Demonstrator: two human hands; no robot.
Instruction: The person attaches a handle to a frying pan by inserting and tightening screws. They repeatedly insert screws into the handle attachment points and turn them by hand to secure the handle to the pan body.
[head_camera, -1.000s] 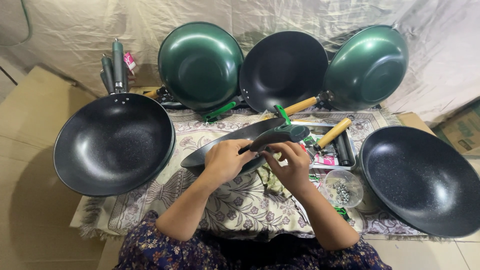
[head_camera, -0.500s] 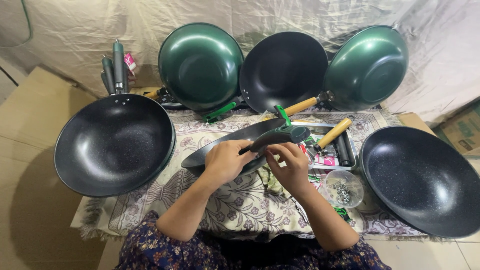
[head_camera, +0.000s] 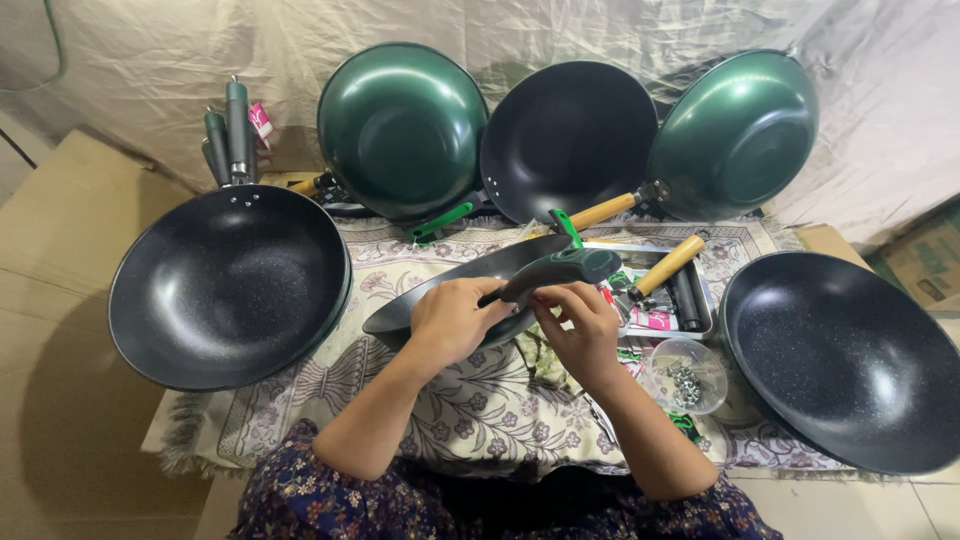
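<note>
Closest to the camera are two bare arms coming out of dark flowered sleeves. The left hand (head_camera: 455, 322) is curled shut around the rim of a dark, shallow metal pan (head_camera: 450, 285) that lies tilted on the flower-patterned cloth (head_camera: 470, 420) covering the bench. The right hand (head_camera: 580, 330) sits just beside it. Its fingers (head_camera: 560, 300) are bent and pinch the underside of a dark grey pan handle (head_camera: 555, 268), which rests on top of both hands and pokes out to the right.

Just right of the hands is a small clear bowl of screws (head_camera: 685, 375). Behind it lies a metal tray (head_camera: 700, 300) with wooden handles and dark parts.

A big black speckled wok (head_camera: 230, 285) sits on the left and another black wok (head_camera: 850, 360) on the right.

Farthest back, two shiny green woks (head_camera: 400, 130) and one black wok lean on a pale sheet.
</note>
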